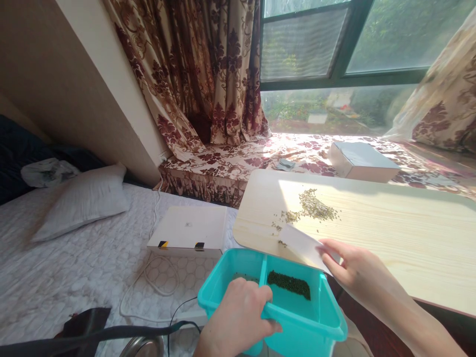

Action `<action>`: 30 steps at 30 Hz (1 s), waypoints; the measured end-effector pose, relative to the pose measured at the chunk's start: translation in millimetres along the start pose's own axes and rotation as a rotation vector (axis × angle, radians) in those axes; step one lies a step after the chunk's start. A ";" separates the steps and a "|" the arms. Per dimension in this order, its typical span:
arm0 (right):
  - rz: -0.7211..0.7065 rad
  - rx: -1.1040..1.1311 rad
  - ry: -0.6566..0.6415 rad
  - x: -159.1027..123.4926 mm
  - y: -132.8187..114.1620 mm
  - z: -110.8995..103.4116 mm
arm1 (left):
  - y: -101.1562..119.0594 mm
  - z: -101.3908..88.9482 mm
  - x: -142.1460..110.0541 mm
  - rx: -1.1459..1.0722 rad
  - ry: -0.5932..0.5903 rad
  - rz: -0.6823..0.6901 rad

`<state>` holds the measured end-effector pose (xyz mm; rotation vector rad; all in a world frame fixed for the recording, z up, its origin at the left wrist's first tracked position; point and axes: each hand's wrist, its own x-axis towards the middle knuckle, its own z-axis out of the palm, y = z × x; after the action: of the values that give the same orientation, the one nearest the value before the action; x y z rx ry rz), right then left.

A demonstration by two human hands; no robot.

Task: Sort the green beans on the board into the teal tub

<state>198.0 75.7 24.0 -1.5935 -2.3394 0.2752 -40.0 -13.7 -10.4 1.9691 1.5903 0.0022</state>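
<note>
My left hand [241,315] is closed on the near rim of a turquoise two-compartment bin [297,317], its thumb outside the wall. Small dark green beans [289,285] lie in the bin's right compartment; a few show in the left one, mostly hidden behind my hand. With fingers pinched, my right hand [357,270] holds a white card [303,244] slanting over the table's near edge, just above the bin. Beyond the card, loose greenish beans [316,206] are scattered on the pale wooden table [394,228], with a few close to the card's far edge.
A white box [189,225] lies on the quilted bed [92,258] left of the table, beside a white cable [174,277]. Another box [362,161] stands on the floral window seat [219,168] behind the table. A pillow [85,203] rests at far left.
</note>
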 end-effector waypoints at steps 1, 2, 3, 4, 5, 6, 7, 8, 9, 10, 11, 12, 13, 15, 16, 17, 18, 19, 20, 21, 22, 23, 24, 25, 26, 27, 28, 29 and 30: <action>-0.004 0.008 -0.008 0.1 -0.8 -0.3 | -0.2 -0.2 0.1 -0.003 -0.002 -0.001; -0.011 0.016 -0.014 0.1 -1.5 -0.6 | -0.4 -0.3 0.2 -0.006 -0.004 -0.002; -0.021 0.021 -0.014 -0.1 -1.9 -0.9 | -0.7 -0.4 0.3 -0.010 -0.007 -0.005; -0.029 0.022 -0.010 -0.4 -1.8 -1.1 | -1.0 -0.4 0.4 -0.013 -0.009 -0.007; -0.035 0.020 -0.007 -0.7 -1.2 -1.3 | -1.2 -0.4 0.6 -0.016 -0.012 -0.007; -0.035 0.015 -0.005 -1.1 -0.1 -1.4 | -1.4 -0.4 0.7 -0.016 -0.014 -0.007; -0.031 0.010 -0.003 -1.5 1.5 -1.4 | -1.4 -0.4 0.9 -0.016 -0.015 -0.006; -0.024 0.006 0.002 -1.9 3.2 -1.2 | -1.4 -0.5 1.1 -0.014 -0.014 -0.004; -0.018 0.006 0.005 -2.2 4.9 -1.0 | -1.4 -0.6 1.3 -0.012 -0.012 -0.003; -0.013 0.007 0.007 -2.6 6.3 -0.8 | -1.3 -0.7 1.4 -0.011 -0.011 -0.002; -0.007 0.010 0.006 -2.9 7.2 -0.7 | -1.3 -0.9 1.4 -0.011 -0.009 -0.002; -0.002 0.014 0.003 -3.1 7.5 -0.7 | -1.4 -1.2 1.4 -0.013 -0.008 -0.001; 0.002 0.019 -0.005 -3.3 7.1 -0.9 | -1.6 -1.5 1.2 -0.015 -0.007 -0.001; 0.000 0.034 -0.026 -3.5 5.3 -1.7 | -2.5 -2.4 0.5 -0.018 -0.002 -0.001; -0.006 0.043 -0.031 -3.4 4.3 -2.1 | -3.0 -2.9 0.0 -0.020 0.001 -0.003; -0.014 0.049 -0.032 -3.2 3.4 -2.4 | -3.7 -3.4 -0.7 -0.021 0.002 -0.007; -0.020 0.050 -0.028 -2.9 2.9 -2.6 | -4.4 -3.8 -1.4 -0.021 0.002 -0.011; -0.023 0.047 -0.022 -2.5 2.8 -2.6 | -5.2 -4.2 -2.2 -0.022 0.002 -0.018; -0.022 0.040 -0.015 -2.1 3.0 -2.5 | -5.8 -4.5 -2.8 -0.023 0.000 -0.024; -0.021 0.031 -0.009 -1.7 3.2 -2.2 | -6.4 -4.7 -3.3 -0.024 0.000 -0.030; -0.021 0.025 -0.005 -1.3 3.5 -1.8 | -7.0 -4.7 -3.7 -0.024 0.002 -0.032; -0.022 0.023 -0.003 -1.0 3.4 -1.4 | -7.5 -4.5 -3.8 -0.024 0.004 -0.033; -0.026 0.024 -0.005 -0.8 3.1 -1.0 | -8.0 -4.2 -3.7 -0.025 0.008 -0.033; -0.029 0.027 -0.008 -0.7 2.5 -0.6 | -8.5 -3.8 -3.5 -0.026 0.011 -0.031; -0.032 0.030 -0.016 -0.6 1.6 -0.2 | -9.0 -3.2 -3.2 -0.027 0.016 -0.029; -0.033 0.033 -0.027 -0.6 0.7 0.1 | -9.5 -2.7 -2.8 -0.028 0.020 -0.029; -0.032 0.034 -0.039 -0.5 -0.3 0.4 | -10.0 -2.1 -2.6 -0.029 0.022 -0.030; -0.030 0.032 -0.047 -0.4 -1.1 0.6 | -10.5 -1.6 -2.5 -0.030 0.023 -0.031; -0.028 0.027 -0.051 -0.3 -1.7 0.8 | -11.0 -1.2 -2.5 -0.030 0.024 -0.033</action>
<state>196.4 74.8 23.8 -1.5575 -2.3835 0.3430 -50.9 -14.3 -13.4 1.9268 1.6290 0.0361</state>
